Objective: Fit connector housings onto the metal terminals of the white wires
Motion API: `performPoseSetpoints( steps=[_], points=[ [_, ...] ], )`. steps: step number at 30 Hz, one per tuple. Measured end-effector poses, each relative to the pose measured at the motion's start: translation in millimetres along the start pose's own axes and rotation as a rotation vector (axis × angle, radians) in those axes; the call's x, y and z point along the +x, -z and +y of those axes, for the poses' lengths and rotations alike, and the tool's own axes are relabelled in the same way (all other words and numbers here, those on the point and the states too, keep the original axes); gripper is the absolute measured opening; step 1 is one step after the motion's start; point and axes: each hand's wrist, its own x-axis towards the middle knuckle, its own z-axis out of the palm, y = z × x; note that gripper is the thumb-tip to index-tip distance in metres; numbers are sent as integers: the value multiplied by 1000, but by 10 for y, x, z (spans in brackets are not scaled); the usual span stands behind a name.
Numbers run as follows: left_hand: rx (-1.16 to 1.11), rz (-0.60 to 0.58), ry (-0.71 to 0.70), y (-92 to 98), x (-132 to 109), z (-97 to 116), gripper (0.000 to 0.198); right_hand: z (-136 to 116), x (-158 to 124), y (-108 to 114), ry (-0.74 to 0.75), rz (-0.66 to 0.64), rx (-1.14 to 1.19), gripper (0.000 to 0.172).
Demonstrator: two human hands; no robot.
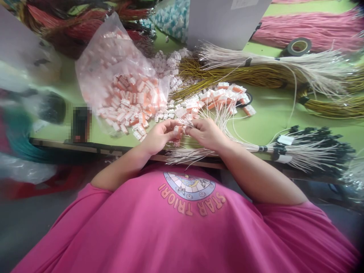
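Observation:
Close to the table's front edge, my left hand is closed with its fingertips on an orange-and-white plastic connector. My right hand meets it from the right, pinching the metal-tipped ends of thin white wires against the connector. A bundle of white wires runs from beneath my right hand to a tied end with black connectors. Just beyond my hands lies a pile of orange-and-white connectors, some with white wires attached. Which single wire I grip is too small to tell.
A clear plastic bag spills loose connectors at the left. Yellow wire bundles, a white wire bundle, pink wires and a tape roll lie at the back right. A grey box stands behind.

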Motion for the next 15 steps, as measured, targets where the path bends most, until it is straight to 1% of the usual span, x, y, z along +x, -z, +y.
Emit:
performPoseSetpoints(
  steps=[4, 10, 15],
  points=[
    [64, -3, -48, 0, 4, 0, 26, -5, 2, 5, 32, -44, 38, 26],
    [196, 55, -101, 43, 10, -30, 26, -18, -10, 15, 17, -35, 11, 26],
    [314, 41, -174, 32, 8, -38, 26, -8, -13, -2, 68, -91, 38, 24]
  ],
)
